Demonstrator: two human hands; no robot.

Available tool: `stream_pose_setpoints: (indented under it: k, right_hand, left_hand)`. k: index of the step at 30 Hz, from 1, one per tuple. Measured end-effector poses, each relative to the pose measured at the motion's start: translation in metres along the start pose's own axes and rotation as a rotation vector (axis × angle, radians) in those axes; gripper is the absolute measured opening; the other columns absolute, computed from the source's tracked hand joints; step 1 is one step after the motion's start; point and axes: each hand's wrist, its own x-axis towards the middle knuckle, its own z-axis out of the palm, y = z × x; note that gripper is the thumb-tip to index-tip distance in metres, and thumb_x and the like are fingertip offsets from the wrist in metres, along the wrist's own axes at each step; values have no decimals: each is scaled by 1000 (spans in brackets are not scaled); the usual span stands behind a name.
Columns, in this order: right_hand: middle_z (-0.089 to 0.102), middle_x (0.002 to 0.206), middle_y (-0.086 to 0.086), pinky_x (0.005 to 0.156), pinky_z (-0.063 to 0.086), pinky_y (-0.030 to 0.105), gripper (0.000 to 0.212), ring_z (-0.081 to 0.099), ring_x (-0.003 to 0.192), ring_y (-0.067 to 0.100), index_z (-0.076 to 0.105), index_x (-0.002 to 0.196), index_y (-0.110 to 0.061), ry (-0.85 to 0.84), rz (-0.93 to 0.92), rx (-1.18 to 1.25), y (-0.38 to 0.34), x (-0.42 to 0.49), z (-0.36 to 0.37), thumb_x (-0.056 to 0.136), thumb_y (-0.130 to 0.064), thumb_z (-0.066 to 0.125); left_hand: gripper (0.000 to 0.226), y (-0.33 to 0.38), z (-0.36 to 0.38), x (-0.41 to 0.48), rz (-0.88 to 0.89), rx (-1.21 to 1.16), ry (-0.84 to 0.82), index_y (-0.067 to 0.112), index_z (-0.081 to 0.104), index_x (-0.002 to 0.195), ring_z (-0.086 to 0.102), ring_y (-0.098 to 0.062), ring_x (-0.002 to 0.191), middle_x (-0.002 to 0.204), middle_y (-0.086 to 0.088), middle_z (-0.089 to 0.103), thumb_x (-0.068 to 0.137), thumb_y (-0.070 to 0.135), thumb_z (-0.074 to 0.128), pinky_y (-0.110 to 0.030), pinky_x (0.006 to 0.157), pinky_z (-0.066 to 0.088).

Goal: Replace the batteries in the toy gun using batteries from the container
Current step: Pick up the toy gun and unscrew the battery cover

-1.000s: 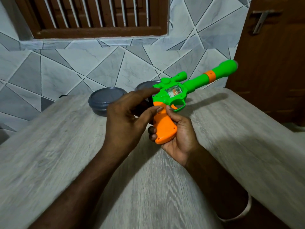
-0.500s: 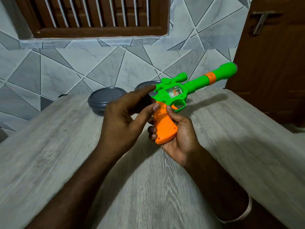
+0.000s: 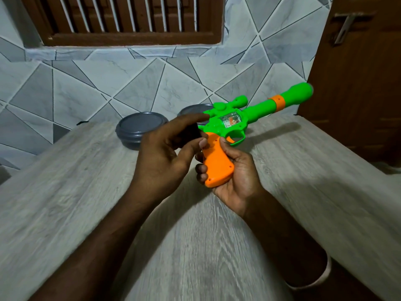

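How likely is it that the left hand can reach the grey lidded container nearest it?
Likely yes: the left hand only touches the toy gun with thumb and forefinger, while the right hand grips its orange handle. The grey lidded container sits just beyond the left hand, nothing between them.

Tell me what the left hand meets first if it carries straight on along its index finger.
The toy gun: the left hand has its index fingertip at the rear of the green body, while the right hand holds the orange grip. Contact is unclear.
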Motion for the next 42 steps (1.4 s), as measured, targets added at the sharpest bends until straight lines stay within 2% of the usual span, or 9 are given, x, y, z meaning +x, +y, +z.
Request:
stream_pose_setpoints:
  k: [5,10,13,16,21,26,31,36,42]
  right_hand:
    - [59,85,10,49,44,25,34,52,63,20,63,110,-13,-4,16,6,4,-1,3,102,-38,42]
    - [57,85,10,49,44,24,35,51,62,18,61,113,-13,-5,15,22,1,-1,4,102,-39,41]
    - [56,86,11,48,45,25,37,51,61,18,58,119,-10,10,25,34,1,-1,3,101,-39,42]
    - [56,86,12,49,45,25,38,52,61,19,56,122,-10,21,22,24,0,-2,3,101,-39,44]
    - [57,85,12,50,46,26,44,54,61,19,52,129,-7,31,10,16,-1,-2,1,100,-39,43]
    - [56,87,13,50,46,26,43,54,62,20,54,129,-8,34,16,10,0,-1,2,101,-39,43]
    - [56,84,12,50,44,25,40,52,61,19,54,122,-7,25,14,3,-1,-2,3,101,-39,42]
    - [56,84,12,49,45,26,35,51,61,19,58,117,-10,37,22,25,0,-2,2,102,-38,42]
    - [56,84,11,50,44,25,37,50,63,18,56,120,-10,15,21,20,-1,-2,3,102,-39,40]
  left_hand:
    - [40,4,5,0,53,84,62,12,70,125,73,-5,86,99,4,74,87,7,78,-17,74,56]
    - [37,4,3,-2,32,-22,40,7,65,130,72,-11,101,108,-2,73,93,0,67,-29,89,58]
    - [32,4,5,-1,51,91,121,12,71,119,72,-13,80,90,2,71,89,1,74,-33,75,60]
    - [33,-1,2,0,95,171,122,16,72,122,69,-21,79,88,-4,68,90,11,76,-42,71,58]
    - [36,-6,-3,-1,-12,-79,26,8,66,130,73,-23,102,108,-11,73,94,2,66,-48,93,58]
    - [33,-6,-2,2,2,57,88,14,73,120,73,-18,78,87,-2,74,88,9,78,-43,70,60]
    - [42,-5,-2,-2,-30,-129,-18,13,62,134,72,-21,105,109,-10,73,94,2,65,-40,95,57]
    - [35,-1,2,1,22,81,74,13,72,122,73,-10,85,93,0,73,88,7,78,-29,77,60]
    - [42,0,1,-3,-15,-90,-12,13,62,136,72,-15,102,109,-5,73,95,4,64,-38,93,58]
